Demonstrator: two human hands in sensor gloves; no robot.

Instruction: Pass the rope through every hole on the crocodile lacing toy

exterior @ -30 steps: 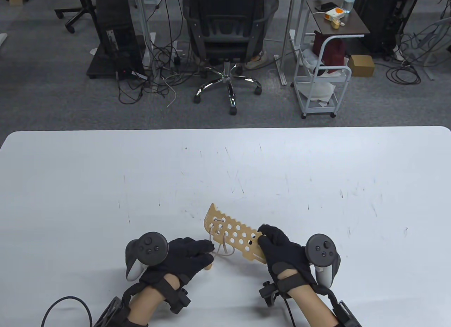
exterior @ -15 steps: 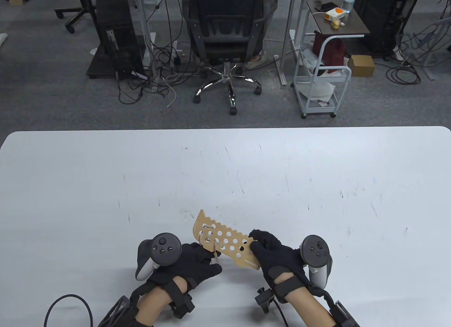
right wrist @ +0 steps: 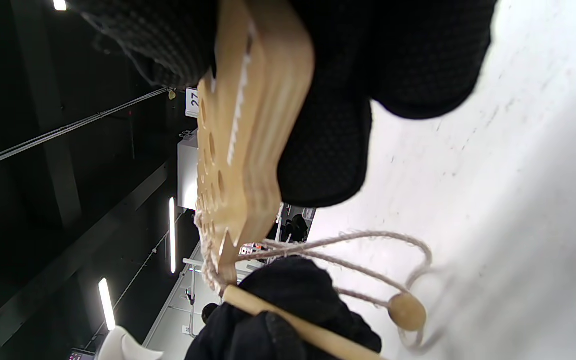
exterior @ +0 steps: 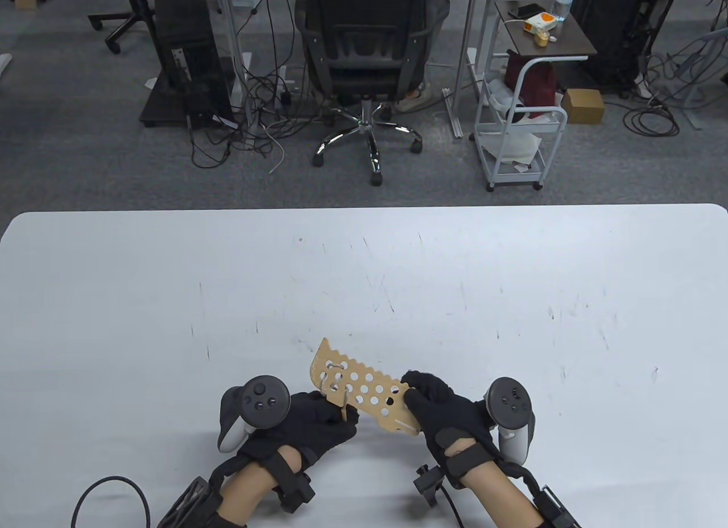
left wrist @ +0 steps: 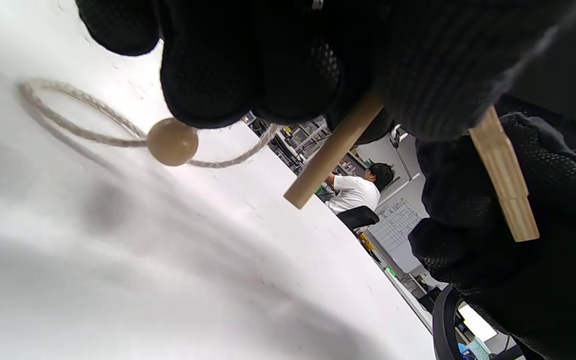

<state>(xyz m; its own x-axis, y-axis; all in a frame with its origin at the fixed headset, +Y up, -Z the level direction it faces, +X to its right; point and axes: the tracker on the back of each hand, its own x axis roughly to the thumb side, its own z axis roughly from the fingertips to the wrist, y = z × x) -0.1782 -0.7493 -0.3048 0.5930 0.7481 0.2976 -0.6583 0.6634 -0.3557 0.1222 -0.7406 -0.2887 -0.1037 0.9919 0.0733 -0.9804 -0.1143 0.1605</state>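
The wooden crocodile board (exterior: 364, 388), full of round holes, is held tilted above the table. My right hand (exterior: 414, 390) pinches its right end; in the right wrist view the board (right wrist: 248, 125) runs edge-on away from my fingers. A beige rope (exterior: 334, 380) loops through holes at the left end. My left hand (exterior: 343, 415) grips the rope's wooden needle (exterior: 344, 409) just under that end. The left wrist view shows the needle (left wrist: 325, 155) sticking out below my fingers, and the rope (left wrist: 68, 112) with its end bead (left wrist: 172, 142) lying on the table. The bead (right wrist: 407, 311) also shows in the right wrist view.
The white table (exterior: 170, 300) stretches far beyond the hands. A black cable (exterior: 108, 494) loops at the near left edge. An office chair (exterior: 364, 67) and a white trolley (exterior: 517, 124) stand on the floor past the far edge.
Both hands and the board shifted left and a little nearer to me a second ago. Since half a second ago the left fingers have closed up slightly under the board's left end.
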